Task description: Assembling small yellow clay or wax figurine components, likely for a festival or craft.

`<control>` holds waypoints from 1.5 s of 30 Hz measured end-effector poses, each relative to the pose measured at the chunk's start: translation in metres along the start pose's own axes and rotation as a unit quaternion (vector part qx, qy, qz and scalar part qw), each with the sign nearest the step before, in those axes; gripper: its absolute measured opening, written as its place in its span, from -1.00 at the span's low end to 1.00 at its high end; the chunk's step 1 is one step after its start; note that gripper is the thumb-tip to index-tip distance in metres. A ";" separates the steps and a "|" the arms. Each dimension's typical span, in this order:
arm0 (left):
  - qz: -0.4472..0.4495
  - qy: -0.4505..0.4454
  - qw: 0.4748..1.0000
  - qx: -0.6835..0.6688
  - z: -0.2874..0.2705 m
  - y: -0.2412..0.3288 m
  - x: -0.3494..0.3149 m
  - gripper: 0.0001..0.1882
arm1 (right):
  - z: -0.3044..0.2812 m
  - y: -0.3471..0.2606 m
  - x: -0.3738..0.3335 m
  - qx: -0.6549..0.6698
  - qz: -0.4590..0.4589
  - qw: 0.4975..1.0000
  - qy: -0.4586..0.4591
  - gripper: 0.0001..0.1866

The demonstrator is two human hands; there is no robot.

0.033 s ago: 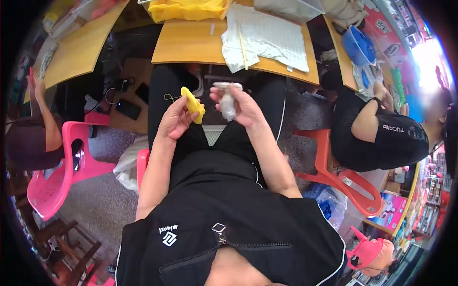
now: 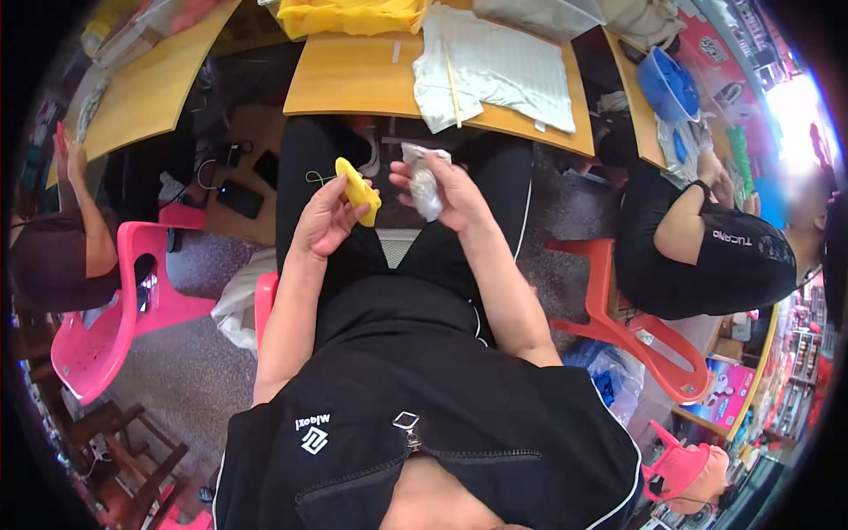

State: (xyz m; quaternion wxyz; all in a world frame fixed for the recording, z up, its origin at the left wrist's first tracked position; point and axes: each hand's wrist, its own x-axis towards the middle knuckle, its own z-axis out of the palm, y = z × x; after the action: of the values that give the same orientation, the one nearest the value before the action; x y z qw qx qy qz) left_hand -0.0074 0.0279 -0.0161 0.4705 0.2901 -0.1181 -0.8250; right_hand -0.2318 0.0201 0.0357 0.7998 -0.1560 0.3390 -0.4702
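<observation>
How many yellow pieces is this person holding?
1: the yellow piece in the left hand. The right hand holds a whitish, see-through bundle instead. Anything tucked behind the fingers would be hidden.

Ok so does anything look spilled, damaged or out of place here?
I see no spill or damage. The white cloth lies askew on the table: its near left corner laps past the edge, a stick across it.

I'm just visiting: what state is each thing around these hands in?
Left hand, pinching
Yellow piece, held in left hand
Thread, loosely looped
Right hand, gripping
Clear plastic bundle, crumpled, in right hand
White striped cloth, spread out, partly overhanging
Wooden stick, lying on cloth
Yellow fabric, heaped
Black device, blue light lit
</observation>
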 end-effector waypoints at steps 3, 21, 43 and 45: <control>0.011 0.000 1.000 0.005 0.005 0.001 -0.002 -0.66 | -0.035 0.014 0.025 -0.224 -0.112 0.964 0.092 -0.79; -0.010 0.049 0.999 -0.002 0.001 -0.017 0.010 -0.76 | -0.039 0.012 0.029 -0.045 -0.026 0.999 -0.005 -0.73; -0.102 -0.008 0.982 0.156 0.010 -0.031 0.004 -0.73 | -0.039 0.033 0.036 0.058 0.029 0.998 -0.027 -0.53; -0.088 -0.010 0.979 0.184 0.013 -0.035 0.006 -0.72 | -0.038 0.034 0.036 0.090 0.009 0.995 -0.050 -0.53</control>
State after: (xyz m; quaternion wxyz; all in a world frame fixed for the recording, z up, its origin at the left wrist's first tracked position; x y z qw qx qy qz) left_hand -0.0420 0.0402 -0.0239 0.3335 0.3722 -0.2467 -0.8303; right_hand -0.2238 0.0088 -0.0254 0.8310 -0.1041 0.2561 -0.4827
